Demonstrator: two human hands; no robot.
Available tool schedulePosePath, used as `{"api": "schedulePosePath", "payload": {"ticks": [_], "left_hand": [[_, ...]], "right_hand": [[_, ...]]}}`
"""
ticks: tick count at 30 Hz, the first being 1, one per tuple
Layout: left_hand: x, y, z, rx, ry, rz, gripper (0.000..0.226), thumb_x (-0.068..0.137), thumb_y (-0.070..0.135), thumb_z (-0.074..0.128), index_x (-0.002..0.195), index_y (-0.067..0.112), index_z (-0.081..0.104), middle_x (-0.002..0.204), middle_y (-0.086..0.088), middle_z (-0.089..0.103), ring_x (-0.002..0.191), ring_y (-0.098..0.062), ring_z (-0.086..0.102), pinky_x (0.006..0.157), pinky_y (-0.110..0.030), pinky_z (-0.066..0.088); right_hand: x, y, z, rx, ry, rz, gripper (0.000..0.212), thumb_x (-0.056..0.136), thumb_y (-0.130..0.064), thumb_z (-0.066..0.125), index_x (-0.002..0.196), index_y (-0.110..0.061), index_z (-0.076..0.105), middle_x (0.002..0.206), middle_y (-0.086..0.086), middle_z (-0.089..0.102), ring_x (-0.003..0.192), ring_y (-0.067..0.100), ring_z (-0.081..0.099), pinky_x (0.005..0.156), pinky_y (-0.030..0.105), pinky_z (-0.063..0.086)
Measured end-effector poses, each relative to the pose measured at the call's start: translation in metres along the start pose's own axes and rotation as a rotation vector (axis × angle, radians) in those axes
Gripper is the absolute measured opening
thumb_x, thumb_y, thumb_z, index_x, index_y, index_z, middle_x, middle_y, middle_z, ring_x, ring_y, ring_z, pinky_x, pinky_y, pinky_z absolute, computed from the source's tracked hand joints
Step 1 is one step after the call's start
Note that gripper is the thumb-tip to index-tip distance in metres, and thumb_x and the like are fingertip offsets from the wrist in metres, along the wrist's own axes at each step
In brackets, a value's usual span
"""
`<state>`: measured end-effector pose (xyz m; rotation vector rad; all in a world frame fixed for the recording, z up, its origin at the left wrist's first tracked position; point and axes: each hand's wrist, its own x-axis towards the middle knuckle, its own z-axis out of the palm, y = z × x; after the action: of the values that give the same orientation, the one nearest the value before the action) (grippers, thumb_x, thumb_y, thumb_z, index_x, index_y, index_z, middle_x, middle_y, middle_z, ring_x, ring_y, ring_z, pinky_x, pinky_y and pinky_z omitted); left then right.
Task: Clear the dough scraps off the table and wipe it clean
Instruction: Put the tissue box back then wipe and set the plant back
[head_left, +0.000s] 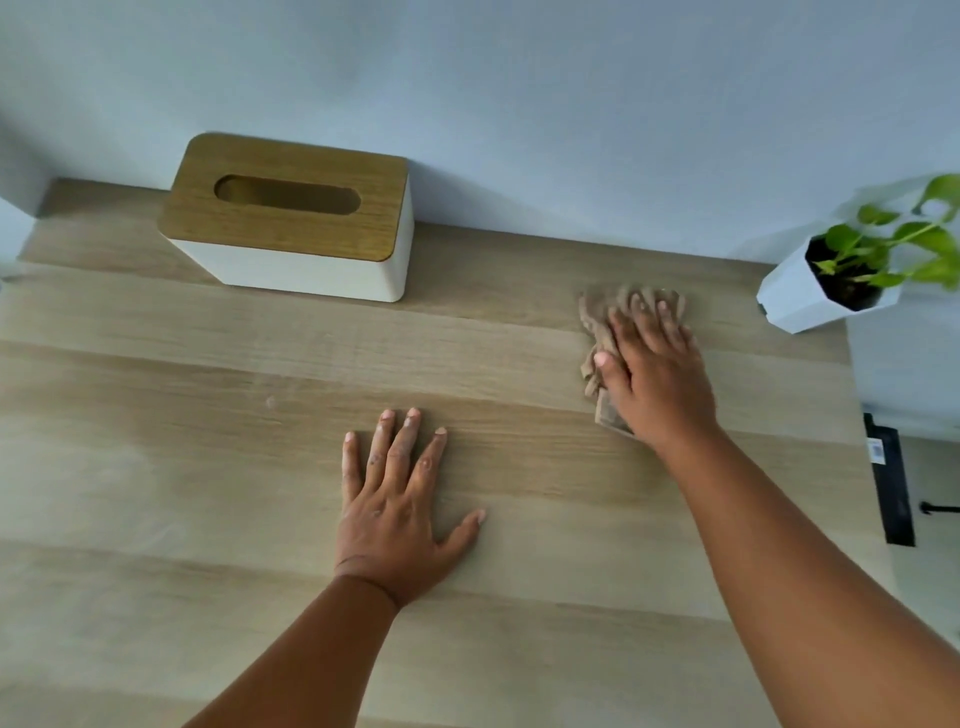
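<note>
A light wooden table (218, 467) fills the view. My right hand (657, 374) presses flat on a crumpled beige cloth (595, 317) at the back right of the table, fingers spread over it. My left hand (397, 499) lies flat and open on the bare wood near the middle, palm down, holding nothing. A small pale speck (270, 401) sits on the wood left of the left hand. Faint whitish smears show on the left part of the tabletop.
A white tissue box with a wooden lid (291, 218) stands at the back left against the wall. A white angular pot with a green plant (852, 275) stands at the back right corner. The table's right edge runs past a black bracket (891, 483).
</note>
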<state>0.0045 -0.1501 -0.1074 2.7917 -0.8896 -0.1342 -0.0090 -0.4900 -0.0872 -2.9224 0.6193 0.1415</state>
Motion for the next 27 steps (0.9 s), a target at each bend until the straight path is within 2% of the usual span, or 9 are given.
{"api": "schedulePosePath", "payload": {"ticks": [3,6,10,15,18,20,23,27], "left_hand": [[0.0,-0.002,0.006,-0.011,0.031,0.016,0.096,0.082,0.08,0.051,0.156,0.02,0.042,0.169,-0.009,0.025,0.16,-0.03,0.009,0.124,-0.066,0.014],[0.0,-0.004,0.009,-0.012,0.046,0.026,0.096,0.081,0.08,0.053,0.155,0.02,0.043,0.169,-0.008,0.025,0.16,-0.031,0.011,0.123,-0.066,0.015],[-0.001,-0.003,0.006,-0.031,0.052,0.026,0.096,0.079,0.078,0.058,0.153,0.019,0.047,0.168,-0.009,0.029,0.159,-0.031,0.014,0.122,-0.067,0.017],[0.0,-0.003,0.004,-0.028,0.056,0.031,0.095,0.078,0.076,0.06,0.152,0.018,0.049,0.167,-0.01,0.031,0.159,-0.031,0.016,0.122,-0.066,0.017],[0.001,-0.004,0.006,-0.03,0.069,0.04,0.096,0.077,0.076,0.061,0.153,0.018,0.048,0.168,-0.009,0.029,0.159,-0.03,0.014,0.123,-0.066,0.016],[0.001,-0.004,0.007,-0.034,0.075,0.043,0.096,0.077,0.076,0.061,0.153,0.018,0.047,0.168,-0.008,0.028,0.159,-0.03,0.014,0.123,-0.065,0.016],[0.0,-0.004,0.009,-0.025,0.073,0.044,0.096,0.077,0.077,0.06,0.153,0.018,0.048,0.168,-0.009,0.028,0.159,-0.03,0.014,0.123,-0.065,0.015],[0.001,-0.005,0.01,-0.02,0.082,0.041,0.094,0.078,0.076,0.059,0.151,0.018,0.05,0.167,-0.009,0.031,0.159,-0.03,0.016,0.123,-0.065,0.017]], "right_hand": [[0.043,-0.001,-0.007,0.049,0.02,0.211,0.065,0.105,-0.053,0.038,0.162,-0.023,0.032,0.174,0.008,0.017,0.161,0.033,0.009,0.128,0.055,0.014],[0.058,-0.014,-0.009,0.034,-0.025,0.277,0.074,0.103,-0.064,0.031,0.164,-0.024,0.023,0.175,0.009,0.008,0.161,0.036,0.001,0.128,0.056,0.009],[0.03,-0.028,-0.007,0.032,-0.045,0.191,0.072,0.103,-0.063,0.026,0.165,-0.026,0.022,0.175,0.009,0.005,0.161,0.034,-0.002,0.13,0.052,0.007],[-0.04,-0.019,0.002,0.025,0.009,-0.001,0.062,0.103,-0.052,0.036,0.159,-0.025,0.042,0.171,0.007,0.027,0.16,0.032,0.018,0.127,0.051,0.021],[-0.055,0.009,0.002,0.012,0.016,-0.082,0.06,0.103,-0.05,0.034,0.158,-0.026,0.045,0.17,0.002,0.03,0.159,0.028,0.021,0.125,0.052,0.027],[-0.042,0.02,0.001,0.019,0.026,-0.029,0.059,0.105,-0.047,0.035,0.158,-0.026,0.043,0.171,0.002,0.025,0.16,0.028,0.017,0.127,0.052,0.024],[-0.005,0.011,0.002,0.039,0.025,0.176,0.059,0.106,-0.044,0.037,0.163,-0.028,0.032,0.175,0.003,0.012,0.162,0.029,0.004,0.129,0.052,0.013],[0.017,-0.015,0.005,0.029,0.041,0.305,0.061,0.105,-0.046,0.033,0.163,-0.028,0.029,0.174,0.007,0.014,0.161,0.036,0.003,0.129,0.055,0.009]]}}
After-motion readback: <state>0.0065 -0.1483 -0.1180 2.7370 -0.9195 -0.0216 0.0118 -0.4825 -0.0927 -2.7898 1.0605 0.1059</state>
